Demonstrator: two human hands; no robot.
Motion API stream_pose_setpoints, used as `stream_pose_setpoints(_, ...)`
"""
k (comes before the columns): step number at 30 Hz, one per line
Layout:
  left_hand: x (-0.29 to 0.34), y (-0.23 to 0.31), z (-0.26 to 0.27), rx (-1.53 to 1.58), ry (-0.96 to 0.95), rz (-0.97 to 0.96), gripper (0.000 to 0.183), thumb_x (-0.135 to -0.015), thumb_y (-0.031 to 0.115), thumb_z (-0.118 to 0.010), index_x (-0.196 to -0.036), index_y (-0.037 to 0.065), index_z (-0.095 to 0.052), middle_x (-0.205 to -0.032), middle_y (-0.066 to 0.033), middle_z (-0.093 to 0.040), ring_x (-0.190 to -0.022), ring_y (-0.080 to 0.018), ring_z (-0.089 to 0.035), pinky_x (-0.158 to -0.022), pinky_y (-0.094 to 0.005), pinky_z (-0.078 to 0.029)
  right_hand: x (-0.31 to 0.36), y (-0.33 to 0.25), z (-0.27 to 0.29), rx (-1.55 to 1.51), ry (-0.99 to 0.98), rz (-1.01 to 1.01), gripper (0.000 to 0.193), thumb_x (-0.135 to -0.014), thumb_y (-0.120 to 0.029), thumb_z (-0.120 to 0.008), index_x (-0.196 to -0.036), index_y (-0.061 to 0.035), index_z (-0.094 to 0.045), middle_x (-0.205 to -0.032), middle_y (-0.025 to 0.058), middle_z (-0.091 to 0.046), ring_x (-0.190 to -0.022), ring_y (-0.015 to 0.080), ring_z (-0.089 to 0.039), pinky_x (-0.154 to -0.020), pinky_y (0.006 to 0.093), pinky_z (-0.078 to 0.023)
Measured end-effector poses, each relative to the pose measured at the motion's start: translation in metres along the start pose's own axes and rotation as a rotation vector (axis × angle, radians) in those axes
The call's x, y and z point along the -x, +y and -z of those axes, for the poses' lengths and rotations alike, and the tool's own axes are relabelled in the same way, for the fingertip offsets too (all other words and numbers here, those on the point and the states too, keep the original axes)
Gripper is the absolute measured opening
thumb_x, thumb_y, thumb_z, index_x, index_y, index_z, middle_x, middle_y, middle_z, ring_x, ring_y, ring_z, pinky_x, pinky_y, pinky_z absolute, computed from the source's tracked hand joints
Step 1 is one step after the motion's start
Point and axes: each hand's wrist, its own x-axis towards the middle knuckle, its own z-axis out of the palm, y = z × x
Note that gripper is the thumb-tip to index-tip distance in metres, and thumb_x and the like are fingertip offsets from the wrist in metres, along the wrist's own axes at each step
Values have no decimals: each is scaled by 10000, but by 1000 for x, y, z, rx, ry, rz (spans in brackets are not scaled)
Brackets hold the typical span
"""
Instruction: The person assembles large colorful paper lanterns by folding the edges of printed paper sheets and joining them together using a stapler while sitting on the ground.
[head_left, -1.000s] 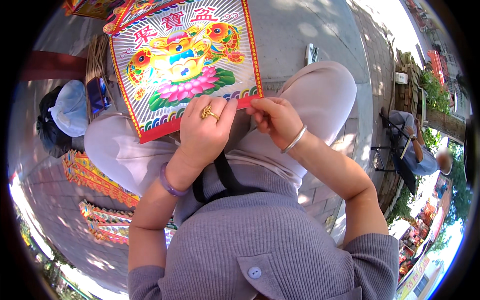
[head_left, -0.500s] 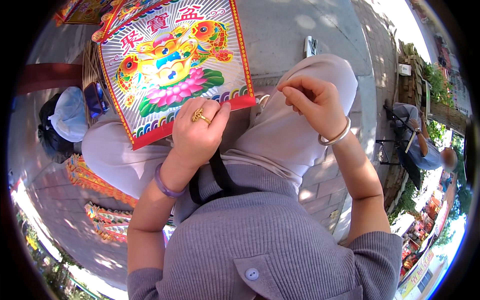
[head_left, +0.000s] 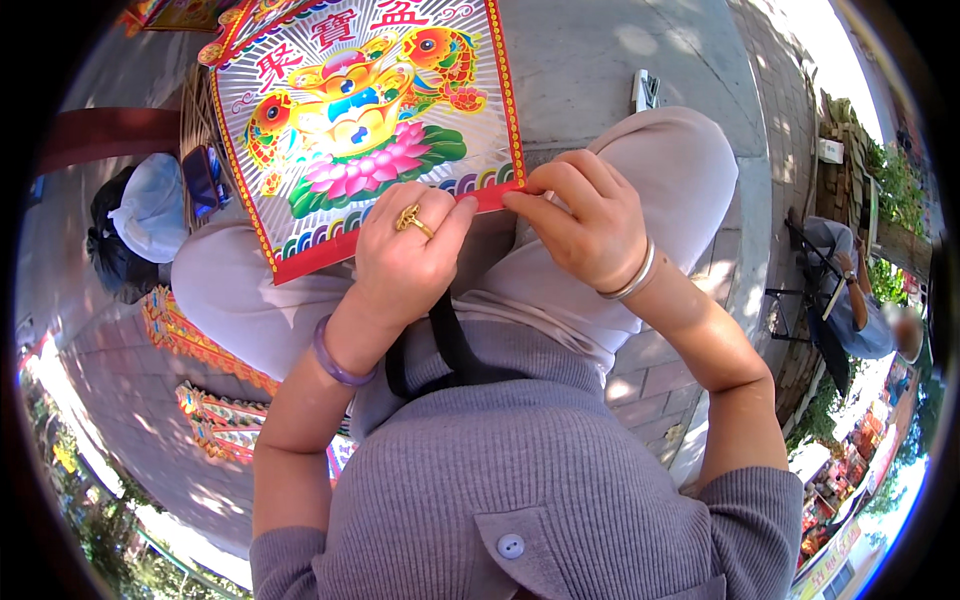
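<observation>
A shiny printed paper panel (head_left: 400, 165) with two fish, a gold bowl and a pink lotus lies above my lap, its red strip along the near edge. My left hand (head_left: 405, 245) grips that red edge near its middle, thumb on top; it wears a gold ring and a purple bangle. At the near right corner, my right hand (head_left: 590, 220), with a silver bangle, pinches the same red edge between thumb and fingers. What lies under the panel's edge is hidden by my hands.
A stapler-like metal tool (head_left: 645, 91) lies beyond my right knee. To the left are a phone (head_left: 203, 180), a pale plastic bag (head_left: 150, 210) and a black bag (head_left: 108, 245). More decorated paper pieces (head_left: 205, 335) lie on the paving. Far right, a person (head_left: 850, 280) sits on a chair.
My right hand has come down and left from above my right thigh and now pinches the panel's right corner. My left hand keeps its hold on the red edge.
</observation>
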Motion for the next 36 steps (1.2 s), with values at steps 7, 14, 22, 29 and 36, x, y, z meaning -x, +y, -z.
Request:
stream_pose_setpoints(7,2,-1,-2,3,16,-10,201,-621,39,-637,-819,8,-647,-729,-53,-509,-694,-227,-548,-624,-351,-477,-5,-3,-5,21,26,83,168,-631,-82,-661,-789,-28,-641,-819,33,-534,-751,195,-538,-634,301,-470)
stream_pose_setpoints(14,1,-1,-3,3,19,-21,183,-633,39,-638,-813,7,-644,-730,-50,-502,-700,-219,-542,-616,-342,-462,-5,-6,-4,44,-36,63,301,-569,-65,-658,-868,-29,-677,-843,39,-557,-766,213,-561,-623,315,-482)
stream_pose_setpoints(22,1,-1,-3,15,2,2,172,-642,43,-639,-811,16,-657,-737,-39,-508,-701,-218,-538,-617,-341,-457,-6,-5,-8,-53,-38,-53,216,-594,-29,-667,-810,-30,-658,-808,51,-541,-720,217,-533,-591,312,-464)
stream_pose_setpoints(29,-2,1,-3,32,-37,41,189,-635,45,-640,-819,30,-679,-742,-40,-517,-702,-226,-534,-620,-348,-463,-10,-5,-6,-90,-47,-77,197,-597,-28,-695,-788,-35,-646,-785,48,-521,-700,217,-519,-578,316,-452)
stream_pose_setpoints(36,-4,3,-2,-13,-30,-7,245,-604,43,-646,-842,20,-695,-709,-48,-499,-700,-224,-539,-619,-359,-473,-17,5,19,-245,-41,-207,232,-644,-35,-750,-863,-48,-675,-832,71,-558,-751,228,-549,-627,284,-463)
